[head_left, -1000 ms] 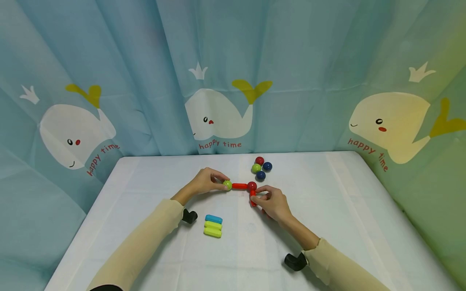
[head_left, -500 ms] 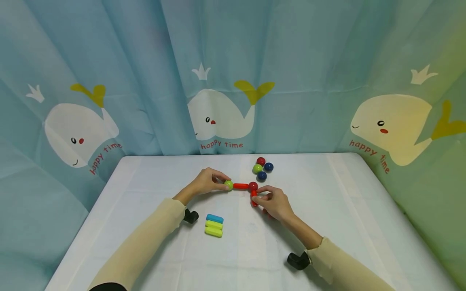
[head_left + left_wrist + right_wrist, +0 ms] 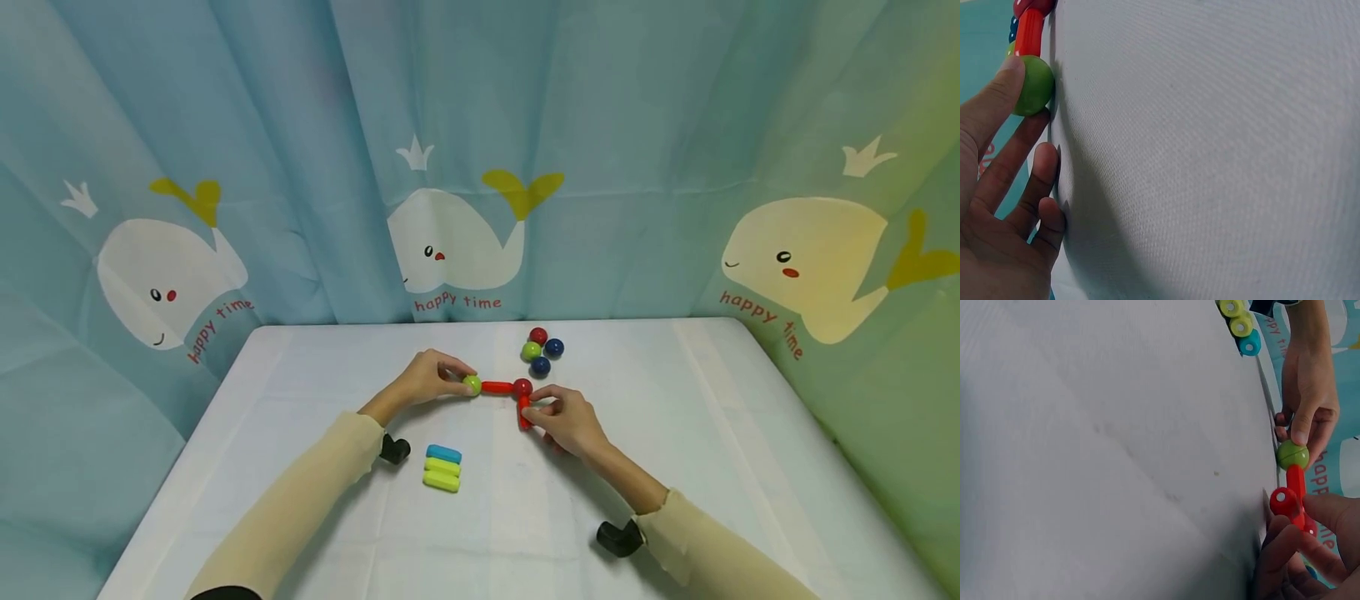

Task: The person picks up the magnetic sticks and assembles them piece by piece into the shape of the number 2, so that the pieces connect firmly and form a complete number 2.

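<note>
Thumb and fingertip of my left hand point(image 3: 427, 379) pinch a light green ball point(image 3: 472, 385), seen close up in the left wrist view. From that ball a red rod point(image 3: 497, 387) runs right to a dark red ball point(image 3: 522, 387). A second red rod point(image 3: 524, 414) extends from the red ball toward the near side, making a corner. My right hand point(image 3: 572, 423) pinches this second rod between thumb and fingers. Its free end point(image 3: 1281, 497) faces the right wrist camera, showing a pale round spot. The joined pieces lie at the white tabletop.
Behind the joined pieces sit a red ball point(image 3: 538, 336), a green ball point(image 3: 531, 351) and two dark blue balls point(image 3: 540, 367). Nearer me, a blue rod point(image 3: 444, 453) and two yellow-green rods point(image 3: 442, 481) lie side by side. A whale-print curtain point(image 3: 622, 250) hangs beyond the table.
The head view has shifted slightly. Both hands keep their hold on the green ball and the red rod, with no clear movement of the pieces.
</note>
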